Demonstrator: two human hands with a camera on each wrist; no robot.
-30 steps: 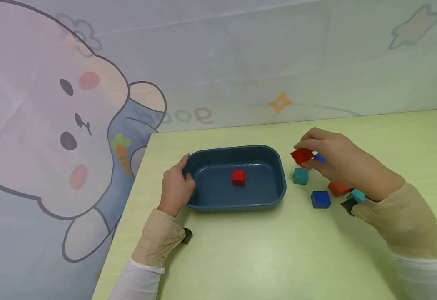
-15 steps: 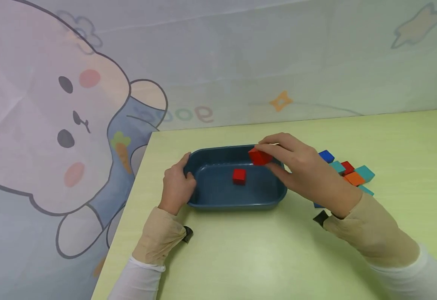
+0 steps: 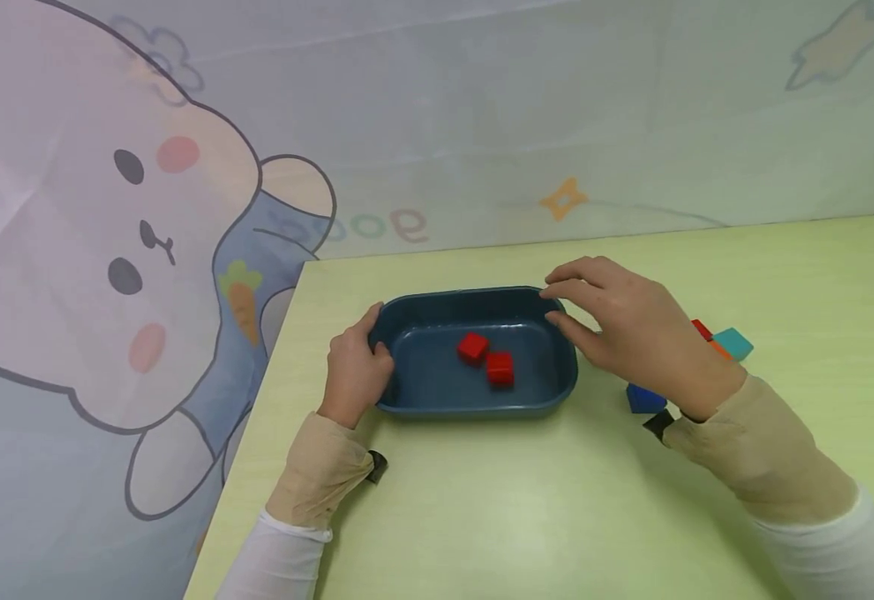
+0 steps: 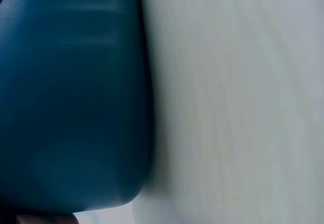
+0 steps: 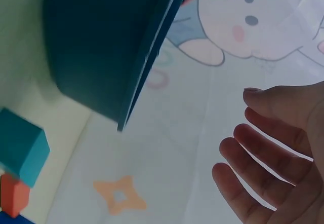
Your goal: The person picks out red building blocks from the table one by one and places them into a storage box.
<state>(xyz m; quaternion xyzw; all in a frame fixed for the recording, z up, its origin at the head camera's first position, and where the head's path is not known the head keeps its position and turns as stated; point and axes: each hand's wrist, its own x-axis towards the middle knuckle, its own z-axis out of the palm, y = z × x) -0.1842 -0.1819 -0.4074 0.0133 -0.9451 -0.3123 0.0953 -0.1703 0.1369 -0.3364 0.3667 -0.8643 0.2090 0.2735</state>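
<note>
Right hand (image 3: 620, 321) raised above right end of dark blue tray (image 3: 474, 413), thumb and fingers spread apart, nothing pinched; fingertips off rim in right wrist view. Left hand (image 3: 354, 371) grips tray's left end, thumb over rim. Table (image 3: 496, 508) stretches out in front of tray; its back edge meets printed cloth (image 3: 466, 125). Rear red block (image 3: 473, 349) and front red block (image 3: 500, 368) sit just beside each other on tray floor, left of right fingertips. Blue block (image 3: 645, 399) lies near right wrist, teal block (image 3: 733, 342) farther right.
</note>
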